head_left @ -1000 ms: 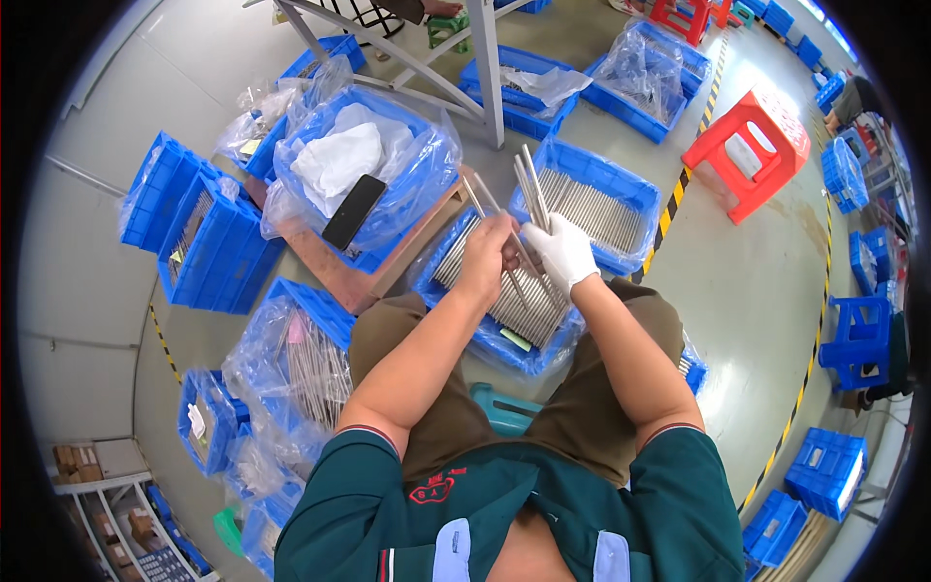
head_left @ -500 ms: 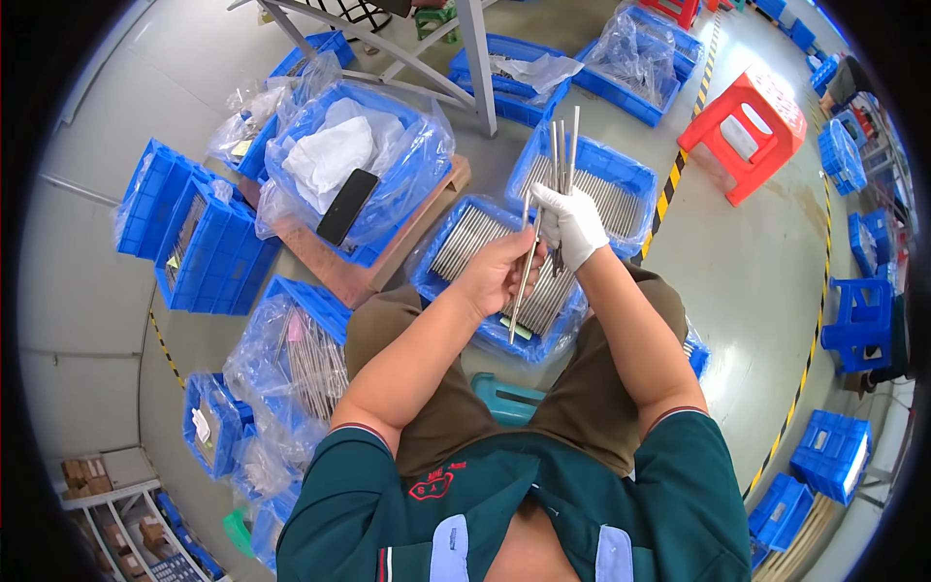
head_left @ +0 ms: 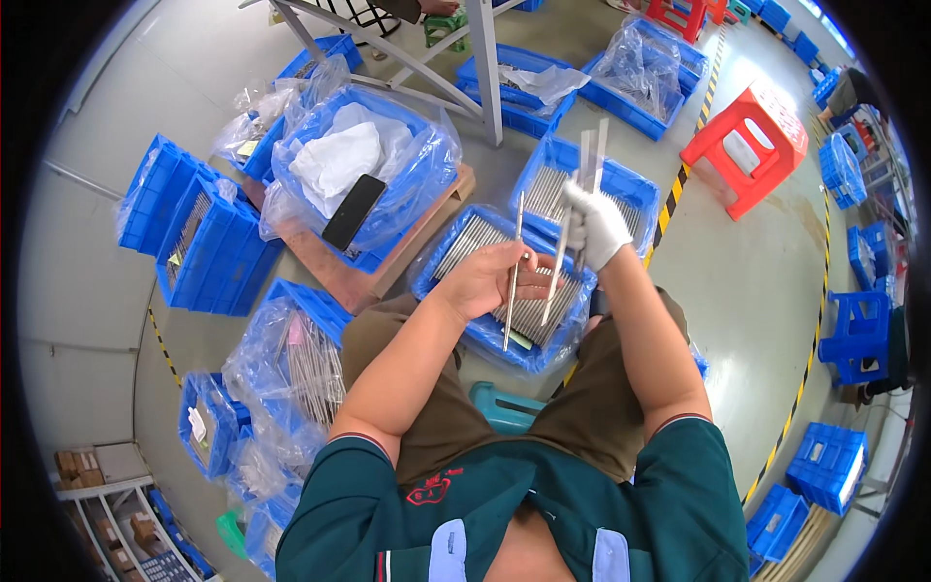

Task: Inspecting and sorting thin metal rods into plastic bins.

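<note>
Two metal rods [head_left: 512,276] now pinched in bare left hand [head_left: 490,281]; gloved right hand [head_left: 596,225] has lifted, gripping more rods [head_left: 590,160] above blue crate [head_left: 456,281]; sorting continues.

A factory floor or workshop is shown: blue plastic crates [head_left: 208,242] of metal rods [head_left: 310,364], many lined with clear bags, are spread over a grey concrete floor [head_left: 747,281]. Yellow-black hazard tape [head_left: 679,199] is seen at upper right beside a red stool [head_left: 747,145].
</note>
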A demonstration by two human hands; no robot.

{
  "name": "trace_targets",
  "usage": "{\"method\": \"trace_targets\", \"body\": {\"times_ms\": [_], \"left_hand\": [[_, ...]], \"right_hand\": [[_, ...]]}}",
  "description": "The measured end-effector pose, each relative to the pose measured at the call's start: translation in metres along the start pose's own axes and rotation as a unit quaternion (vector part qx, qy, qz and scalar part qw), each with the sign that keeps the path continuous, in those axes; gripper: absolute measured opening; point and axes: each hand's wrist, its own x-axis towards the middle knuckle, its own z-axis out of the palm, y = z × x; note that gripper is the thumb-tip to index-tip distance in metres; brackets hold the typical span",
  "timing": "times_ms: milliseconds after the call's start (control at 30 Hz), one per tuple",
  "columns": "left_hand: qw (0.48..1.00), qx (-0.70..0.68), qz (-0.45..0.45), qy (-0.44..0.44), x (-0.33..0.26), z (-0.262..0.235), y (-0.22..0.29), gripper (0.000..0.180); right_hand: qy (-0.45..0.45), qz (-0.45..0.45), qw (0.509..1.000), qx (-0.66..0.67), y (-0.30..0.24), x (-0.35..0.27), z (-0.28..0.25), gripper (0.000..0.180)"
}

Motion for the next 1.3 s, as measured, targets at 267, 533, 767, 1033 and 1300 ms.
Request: {"method": "trace_targets", "body": {"times_ms": [267, 533, 767, 1033, 1300], "left_hand": [[0.998, 0.034, -0.037, 0.030, -0.001, 0.003, -0.008, 0.029], [0.980, 0.102, 0.053, 0.161, -0.001, -0.008, 0.003, 0.025], [0.934, -0.011, 0.237, 0.267, 0.008, -0.032, 0.025, 0.026], [0.937, -0.084, 0.253, 0.228, 0.018, -0.021, 0.015, 0.033], [0.951, 0.001, 0.192, 0.244, 0.031, -0.013, -0.008, 0.028]], "right_hand": [[-0.018, -0.009, 0.979, -0.205, 0.034, -0.003, 0.030, 0.024], [0.023, -0.085, 0.925, -0.370, 0.030, -0.005, 0.029, 0.039], [-0.043, -0.051, 0.946, -0.319, 0.024, -0.035, 0.031, 0.028], [-0.042, -0.053, 0.940, -0.335, 0.034, -0.034, 0.030, 0.019], [-0.041, -0.083, 0.976, -0.198, 0.040, -0.028, 0.036, 0.023]]}}
